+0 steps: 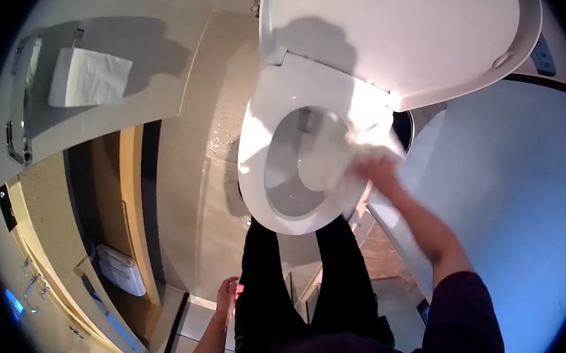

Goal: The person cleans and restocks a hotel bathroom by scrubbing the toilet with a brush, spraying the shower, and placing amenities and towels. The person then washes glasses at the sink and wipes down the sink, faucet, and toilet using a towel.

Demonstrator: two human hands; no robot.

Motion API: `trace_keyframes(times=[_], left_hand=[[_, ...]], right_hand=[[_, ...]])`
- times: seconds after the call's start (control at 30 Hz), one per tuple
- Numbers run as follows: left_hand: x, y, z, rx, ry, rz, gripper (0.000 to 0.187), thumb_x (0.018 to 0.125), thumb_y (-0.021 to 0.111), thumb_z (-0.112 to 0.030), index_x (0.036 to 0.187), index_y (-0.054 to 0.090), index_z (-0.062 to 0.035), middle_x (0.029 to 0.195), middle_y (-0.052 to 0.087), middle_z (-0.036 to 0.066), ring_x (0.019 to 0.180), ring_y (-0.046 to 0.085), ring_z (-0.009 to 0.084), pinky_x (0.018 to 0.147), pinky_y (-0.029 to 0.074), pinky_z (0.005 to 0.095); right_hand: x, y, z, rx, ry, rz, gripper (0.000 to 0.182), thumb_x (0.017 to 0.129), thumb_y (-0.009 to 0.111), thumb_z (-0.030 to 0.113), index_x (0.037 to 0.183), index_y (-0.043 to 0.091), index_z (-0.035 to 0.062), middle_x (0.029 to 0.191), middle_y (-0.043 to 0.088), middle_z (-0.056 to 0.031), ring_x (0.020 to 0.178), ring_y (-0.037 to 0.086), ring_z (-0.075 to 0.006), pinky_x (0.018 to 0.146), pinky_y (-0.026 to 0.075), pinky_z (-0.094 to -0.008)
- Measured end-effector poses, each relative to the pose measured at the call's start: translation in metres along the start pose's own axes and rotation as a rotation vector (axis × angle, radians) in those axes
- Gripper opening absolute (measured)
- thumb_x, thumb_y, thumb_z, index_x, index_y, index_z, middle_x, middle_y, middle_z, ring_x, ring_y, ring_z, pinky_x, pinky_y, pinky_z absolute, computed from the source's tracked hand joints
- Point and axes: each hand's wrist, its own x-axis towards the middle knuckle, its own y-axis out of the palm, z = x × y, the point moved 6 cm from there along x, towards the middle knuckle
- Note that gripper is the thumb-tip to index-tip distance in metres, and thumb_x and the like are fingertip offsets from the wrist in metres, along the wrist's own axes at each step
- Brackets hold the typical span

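My right hand (377, 168) is at the right side of the toilet seat (252, 174), its fingers closed and smeared by motion. Under its fingers is a white tissue (363, 137), bright and blurred, lying over the seat's rim. The toilet bowl (288, 190) shows through the seat opening, and the raised lid (398, 34) stands behind it. Low beside my left thigh hangs my left hand (227, 296), fingers loosely bent and apart, with no object showing in it.
A toilet paper roll (89, 79) hangs on the left wall near a metal rail (20, 138). Left of me are an open shelf with folded white towels (121, 270) and a counter edge. A large pale blue-lit surface (506, 179) fills the right. Water drops speckle the tiles (223, 136).
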Motion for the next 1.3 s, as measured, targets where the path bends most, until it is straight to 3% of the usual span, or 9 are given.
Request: trace_keyframes(times=[0.1,0.2,0.4,0.63,0.77,1.0,1.1,1.17,1.3], left_hand=[[0.011,0.031,-0.009,0.037,0.105,0.035,0.026,0.094,0.043,-0.02,0.111,0.055,-0.0049,0.081,0.062,0.004,0.077,0.058,0.013,0.074,0.047,0.0256],[0.01,0.058,-0.016,0.12,0.194,0.062,0.024,0.093,0.045,-0.017,0.11,0.055,-0.0044,0.081,0.063,0.005,0.077,0.059,0.0136,0.075,0.047,0.0264],[0.015,0.059,-0.016,0.086,0.238,0.061,0.022,0.092,0.044,-0.014,0.108,0.055,-0.0037,0.081,0.064,0.006,0.076,0.06,0.0143,0.074,0.048,0.0266],[0.018,0.047,-0.004,-0.079,0.242,-0.041,0.021,0.091,0.043,-0.012,0.107,0.055,-0.0043,0.078,0.064,0.007,0.073,0.061,0.0146,0.072,0.048,0.0266],[0.018,0.049,-0.005,-0.057,0.243,-0.071,0.021,0.091,0.042,-0.01,0.107,0.054,-0.0051,0.076,0.064,0.007,0.072,0.061,0.0148,0.071,0.049,0.0271],[0.027,0.048,0.009,-0.095,0.266,-0.144,0.022,0.09,0.042,-0.01,0.109,0.053,-0.0059,0.073,0.064,0.006,0.068,0.062,0.015,0.068,0.049,0.0273],[0.024,0.053,0.001,-0.048,0.302,-0.159,0.022,0.09,0.043,-0.01,0.109,0.052,-0.0055,0.073,0.063,0.006,0.067,0.061,0.0146,0.067,0.049,0.0274],[0.023,0.055,-0.006,-0.025,0.276,-0.144,0.021,0.091,0.043,-0.009,0.109,0.052,-0.0039,0.075,0.062,0.006,0.07,0.06,0.0137,0.068,0.049,0.0275],[0.02,0.052,-0.008,-0.103,0.32,-0.067,0.022,0.09,0.043,-0.011,0.109,0.052,-0.0055,0.074,0.063,0.006,0.069,0.06,0.0139,0.068,0.048,0.0265]], right_hand=[[0.022,-0.082,-0.041,-0.24,-0.093,-0.301,0.041,0.077,0.052,0.015,0.113,0.057,0.0336,0.113,0.048,-0.0018,0.1,0.048,-0.0235,0.063,0.048,-0.0401],[0.009,-0.045,-0.009,-0.18,0.278,-0.569,0.061,0.071,0.054,0.005,0.124,0.048,0.0347,0.116,0.044,-0.006,0.096,0.048,-0.0316,0.07,0.048,-0.0433],[-0.045,0.018,0.083,0.811,0.228,0.064,0.055,0.076,0.06,0.011,0.129,0.047,0.0219,0.127,0.037,-0.0221,0.112,0.045,-0.0382,0.093,0.04,-0.0411],[0.063,-0.232,0.122,0.484,-0.105,-0.57,0.049,0.081,0.061,0.022,0.128,0.049,0.0219,0.14,0.023,-0.0244,0.097,0.057,-0.0377,0.087,0.047,-0.0407],[0.222,-0.176,0.13,0.027,-0.038,-0.211,0.046,0.081,0.059,0.04,0.124,0.051,0.0246,0.142,0.016,-0.0249,0.086,0.062,-0.0341,0.079,0.05,-0.0426],[0.258,-0.16,0.144,0.122,0.109,-0.159,0.043,0.086,0.053,0.042,0.111,0.057,0.0076,0.13,0.031,-0.0226,0.083,0.063,-0.0315,0.08,0.049,-0.0415],[0.255,-0.168,0.139,0.73,-0.16,-0.063,0.051,0.085,0.055,0.047,0.103,0.059,-0.0007,0.11,0.05,-0.015,0.074,0.06,-0.0212,0.071,0.048,-0.0354],[0.206,-0.151,0.15,1.212,0.02,0.416,0.055,0.086,0.054,0.049,0.098,0.06,-0.0036,0.082,0.055,-0.0038,0.068,0.052,-0.0119,0.063,0.043,-0.0286],[0.087,-0.135,0.123,1.482,0.06,0.19,0.047,0.091,0.053,0.036,0.117,0.054,-0.0036,0.105,0.059,-0.0061,0.097,0.052,-0.0125,0.087,0.041,-0.0263]])
